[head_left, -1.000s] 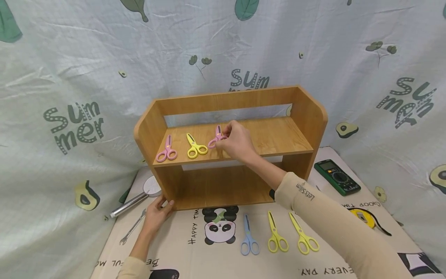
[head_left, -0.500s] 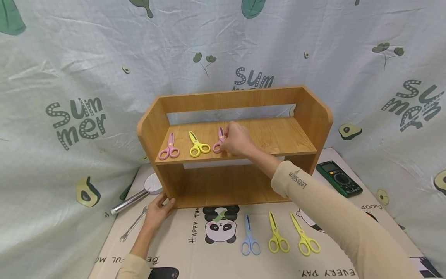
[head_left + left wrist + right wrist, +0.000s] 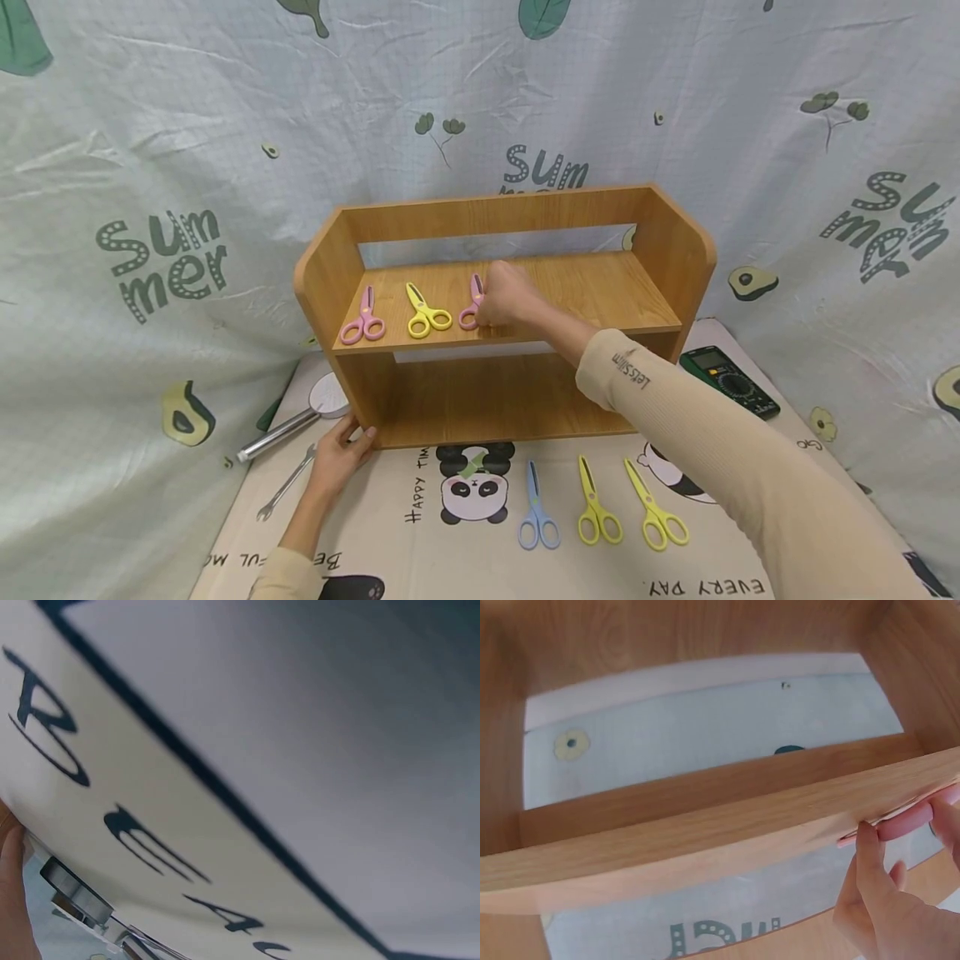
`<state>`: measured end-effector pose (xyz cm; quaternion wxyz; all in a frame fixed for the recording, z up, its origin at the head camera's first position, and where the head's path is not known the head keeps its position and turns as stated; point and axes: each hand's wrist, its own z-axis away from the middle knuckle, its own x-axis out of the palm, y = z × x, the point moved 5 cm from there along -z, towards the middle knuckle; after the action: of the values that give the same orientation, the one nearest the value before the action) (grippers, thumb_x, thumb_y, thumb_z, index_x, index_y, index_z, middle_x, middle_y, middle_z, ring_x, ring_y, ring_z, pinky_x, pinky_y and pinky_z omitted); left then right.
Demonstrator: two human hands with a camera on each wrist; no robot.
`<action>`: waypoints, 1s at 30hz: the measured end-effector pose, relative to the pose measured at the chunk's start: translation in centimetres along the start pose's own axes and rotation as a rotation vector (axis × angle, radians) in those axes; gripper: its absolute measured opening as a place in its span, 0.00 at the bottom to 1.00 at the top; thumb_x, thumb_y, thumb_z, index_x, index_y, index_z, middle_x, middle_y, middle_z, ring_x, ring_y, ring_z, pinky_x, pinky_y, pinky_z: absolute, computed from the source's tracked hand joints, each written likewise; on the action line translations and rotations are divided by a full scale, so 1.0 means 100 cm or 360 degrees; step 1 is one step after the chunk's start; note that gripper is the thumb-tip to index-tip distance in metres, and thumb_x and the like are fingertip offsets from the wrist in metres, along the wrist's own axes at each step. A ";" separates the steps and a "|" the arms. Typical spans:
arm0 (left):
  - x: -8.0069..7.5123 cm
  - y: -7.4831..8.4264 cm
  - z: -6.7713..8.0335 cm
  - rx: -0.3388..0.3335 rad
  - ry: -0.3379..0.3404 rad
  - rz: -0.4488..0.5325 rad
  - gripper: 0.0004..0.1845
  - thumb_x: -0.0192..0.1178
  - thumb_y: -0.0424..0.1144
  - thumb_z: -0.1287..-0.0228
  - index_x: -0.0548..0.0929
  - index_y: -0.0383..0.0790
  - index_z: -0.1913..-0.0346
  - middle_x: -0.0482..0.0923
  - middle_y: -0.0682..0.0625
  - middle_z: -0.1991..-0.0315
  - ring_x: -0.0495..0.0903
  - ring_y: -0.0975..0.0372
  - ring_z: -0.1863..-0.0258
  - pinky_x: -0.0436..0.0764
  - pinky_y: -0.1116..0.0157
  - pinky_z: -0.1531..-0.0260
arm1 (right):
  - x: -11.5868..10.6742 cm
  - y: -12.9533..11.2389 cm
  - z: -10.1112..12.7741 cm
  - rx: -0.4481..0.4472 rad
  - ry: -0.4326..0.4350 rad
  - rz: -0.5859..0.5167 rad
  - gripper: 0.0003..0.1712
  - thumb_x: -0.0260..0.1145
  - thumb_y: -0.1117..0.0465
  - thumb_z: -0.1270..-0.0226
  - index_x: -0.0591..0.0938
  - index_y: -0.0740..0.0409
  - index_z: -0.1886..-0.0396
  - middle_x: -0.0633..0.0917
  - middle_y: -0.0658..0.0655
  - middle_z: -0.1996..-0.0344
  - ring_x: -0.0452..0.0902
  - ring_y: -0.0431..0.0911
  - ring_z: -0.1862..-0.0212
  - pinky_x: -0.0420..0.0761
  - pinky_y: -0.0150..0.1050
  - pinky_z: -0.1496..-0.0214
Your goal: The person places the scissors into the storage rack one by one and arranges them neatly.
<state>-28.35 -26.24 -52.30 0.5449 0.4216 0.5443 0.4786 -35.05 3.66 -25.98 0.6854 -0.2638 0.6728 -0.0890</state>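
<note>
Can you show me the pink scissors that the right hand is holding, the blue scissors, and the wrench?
Pink scissors (image 3: 907, 823): right wrist view, on the handle.
Blue scissors (image 3: 535, 502): head view, where blades meet handles.
Wrench (image 3: 288, 483): head view, on the shaft.

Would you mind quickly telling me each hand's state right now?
Left hand: open, resting against the lower left corner of the wooden shelf.
Right hand: closed, holding pink scissors by the handle.
</note>
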 end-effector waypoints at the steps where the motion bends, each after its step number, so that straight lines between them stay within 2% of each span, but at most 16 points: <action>1: 0.000 0.000 0.000 -0.0002 0.0002 0.0006 0.35 0.55 0.30 0.21 0.54 0.34 0.18 0.54 0.32 0.19 0.67 0.43 0.26 0.81 0.57 0.36 | 0.000 -0.001 0.000 0.0006 -0.0010 0.0022 0.28 0.69 0.71 0.46 0.63 0.50 0.93 0.60 0.44 0.91 0.53 0.38 0.83 0.50 0.30 0.82; 8: 0.002 0.000 0.000 0.0003 0.0000 0.0011 0.36 0.56 0.30 0.22 0.54 0.34 0.18 0.54 0.31 0.19 0.68 0.41 0.27 0.79 0.53 0.34 | 0.000 -0.001 -0.001 0.0050 -0.0068 0.0027 0.27 0.70 0.70 0.45 0.64 0.51 0.92 0.60 0.45 0.90 0.54 0.39 0.82 0.51 0.31 0.82; 20: 0.000 -0.001 0.001 0.0002 0.0010 0.0015 0.35 0.55 0.29 0.21 0.54 0.34 0.18 0.54 0.32 0.18 0.66 0.43 0.26 0.78 0.52 0.33 | 0.001 -0.001 0.002 0.0004 -0.0072 0.0028 0.29 0.77 0.67 0.48 0.66 0.51 0.93 0.64 0.44 0.92 0.57 0.38 0.83 0.56 0.30 0.82; 24: 0.000 -0.001 0.000 0.0009 0.0001 0.0027 0.35 0.56 0.29 0.22 0.55 0.34 0.18 0.54 0.32 0.19 0.64 0.43 0.24 0.78 0.52 0.33 | -0.003 0.001 0.007 -0.0017 -0.0046 -0.0052 0.31 0.80 0.65 0.49 0.64 0.51 0.91 0.63 0.44 0.91 0.57 0.38 0.84 0.57 0.29 0.83; 27: 0.000 -0.001 -0.001 0.0014 0.0003 0.0024 0.35 0.56 0.30 0.21 0.55 0.34 0.18 0.54 0.32 0.19 0.63 0.43 0.24 0.78 0.51 0.33 | -0.008 0.002 0.015 -0.0050 -0.0030 -0.0183 0.33 0.82 0.65 0.50 0.62 0.51 0.89 0.61 0.44 0.89 0.56 0.37 0.84 0.56 0.29 0.83; 30: 0.001 -0.001 0.000 0.0009 0.0005 0.0021 0.35 0.56 0.30 0.21 0.56 0.35 0.18 0.55 0.32 0.19 0.64 0.43 0.24 0.79 0.53 0.34 | -0.013 0.002 0.028 -0.0120 -0.0017 -0.0289 0.30 0.82 0.65 0.49 0.64 0.54 0.86 0.61 0.45 0.88 0.57 0.38 0.82 0.56 0.31 0.80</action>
<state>-28.39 -26.14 -52.43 0.5397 0.4260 0.5438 0.4812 -32.45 5.13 -25.03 0.6676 -0.3498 0.6454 -0.1241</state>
